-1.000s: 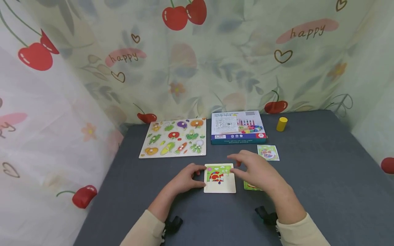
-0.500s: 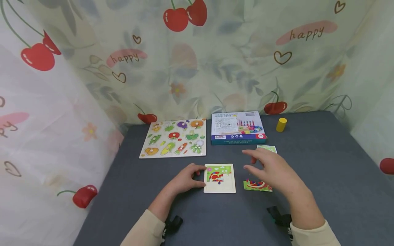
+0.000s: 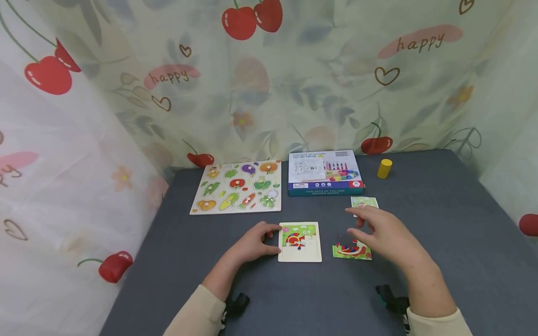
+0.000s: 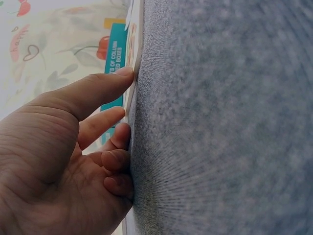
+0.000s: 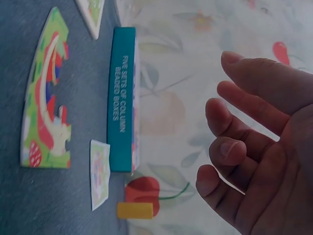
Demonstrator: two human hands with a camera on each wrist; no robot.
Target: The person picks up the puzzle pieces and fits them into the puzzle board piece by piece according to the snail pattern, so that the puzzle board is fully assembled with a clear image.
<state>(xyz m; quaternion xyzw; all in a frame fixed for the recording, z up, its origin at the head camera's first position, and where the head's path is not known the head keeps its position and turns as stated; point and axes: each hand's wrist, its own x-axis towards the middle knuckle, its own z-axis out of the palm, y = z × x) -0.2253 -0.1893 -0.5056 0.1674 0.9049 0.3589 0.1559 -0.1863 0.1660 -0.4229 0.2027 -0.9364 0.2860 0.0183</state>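
On the table lies a cream puzzle tray (image 3: pixel 300 254), partly filled with joined puzzle pieces (image 3: pixel 296 237) that show a red snail on green. My left hand (image 3: pixel 252 243) touches the tray's left edge with thumb and index finger; in the left wrist view its other fingers are curled on the tabletop. My right hand (image 3: pixel 388 233) hovers above the table, fingers relaxed, nothing between them. Below it lie more joined puzzle pieces (image 3: pixel 350 252), a green and red strip with a notched upper edge, whole in the right wrist view. A picture card (image 3: pixel 363 201) is partly hidden behind the right hand.
At the back left lies a vegetable peg board (image 3: pixel 235 189). Next to it is a flat box (image 3: pixel 325 173) labelled as beaded boxes. A yellow cylinder (image 3: pixel 384 169) stands at the back right. A patterned curtain (image 3: pixel 269 84) hangs behind the dark table (image 3: pixel 294 303).
My right hand has moved right, away from the tray, uncovering the joined pieces on the table and partly covering the picture card. The left hand stays at the tray's edge.
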